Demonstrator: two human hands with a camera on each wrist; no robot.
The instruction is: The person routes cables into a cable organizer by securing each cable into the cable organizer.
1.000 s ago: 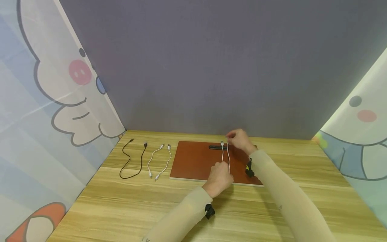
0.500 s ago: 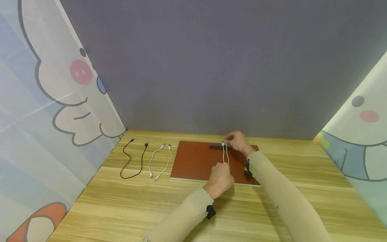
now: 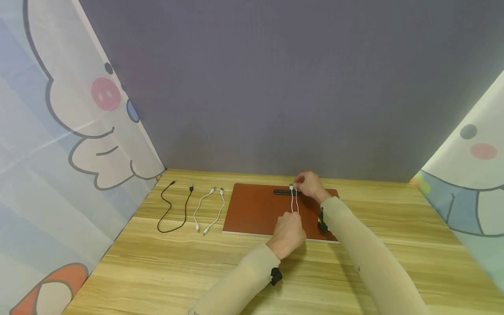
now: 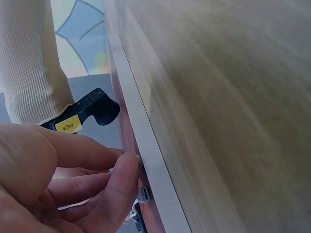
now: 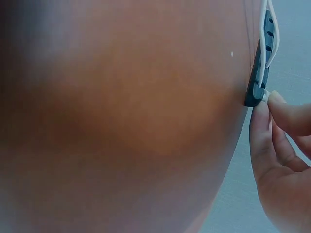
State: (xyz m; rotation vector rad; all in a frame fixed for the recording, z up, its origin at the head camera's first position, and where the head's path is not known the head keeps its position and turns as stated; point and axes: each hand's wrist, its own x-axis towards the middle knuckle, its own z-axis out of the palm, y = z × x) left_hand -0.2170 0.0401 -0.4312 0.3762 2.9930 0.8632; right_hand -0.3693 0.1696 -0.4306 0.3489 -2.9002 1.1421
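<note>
Two white cords run side by side down a brown-red board [image 3: 252, 210]. At its back lies a black slotted cable holder [image 3: 280, 192], also a dark strip in the right wrist view. One white USB cable [image 3: 292, 197] has its plug at the holder. My right hand [image 3: 311, 185] pinches the upper end of the other white USB cable [image 3: 297, 204] at the holder's right end. Over the board's front edge, my left hand [image 3: 288, 232] pinches a small white piece of cable, mostly hidden by the fingertips. A grey connector [image 4: 143, 195] sticks out beside those fingertips.
Left of the board, a black USB cable [image 3: 170, 203] and two short white cables [image 3: 201, 205] [image 3: 220, 210] lie on the wood-grain table [image 3: 177, 271]. A grey panel [image 3: 256, 87] stands behind, with printed cloth [image 3: 47, 144] at the sides.
My right hand has shifted slightly down and left, bringing the cable end it pinches nearer the holder and the neighbouring plug. The left hand has stayed almost in place.
</note>
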